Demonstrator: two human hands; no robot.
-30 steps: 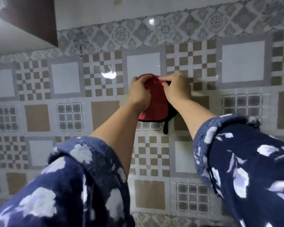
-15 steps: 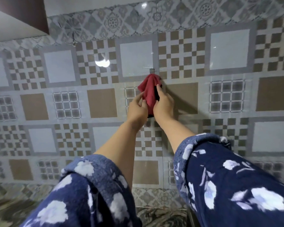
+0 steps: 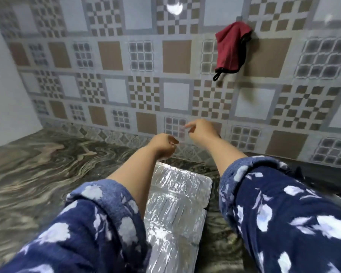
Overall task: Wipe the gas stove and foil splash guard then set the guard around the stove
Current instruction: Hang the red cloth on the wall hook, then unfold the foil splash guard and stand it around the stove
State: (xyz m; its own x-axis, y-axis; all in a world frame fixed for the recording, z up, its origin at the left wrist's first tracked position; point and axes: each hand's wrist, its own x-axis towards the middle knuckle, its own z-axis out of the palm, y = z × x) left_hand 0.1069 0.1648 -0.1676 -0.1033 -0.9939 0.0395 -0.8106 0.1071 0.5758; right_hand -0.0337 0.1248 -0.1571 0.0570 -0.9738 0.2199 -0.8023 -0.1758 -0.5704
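A red cloth [image 3: 231, 48] with a black loop hangs on the tiled wall at the upper right, held by nothing but its hook. The folded foil splash guard [image 3: 175, 205] lies flat on the counter between my forearms. My left hand [image 3: 164, 145] hovers above the guard's far end, fingers loosely curled and holding nothing. My right hand [image 3: 202, 129] is just to its right in front of the wall, index finger out, also holding nothing. A dark edge at the far right [image 3: 323, 182] may be the stove; most of it is out of view.
The marbled grey-brown counter [image 3: 37, 170] stretches to the left. The patterned tile wall [image 3: 114, 91] runs along the back, and a plain white side wall [image 3: 6, 91] closes the left corner. My blue floral sleeves fill the foreground.
Both hands let go of the red cloth, which now hangs on the wall. My hands dropped toward the counter, and my view tilted down so the foil guard and counter appear.
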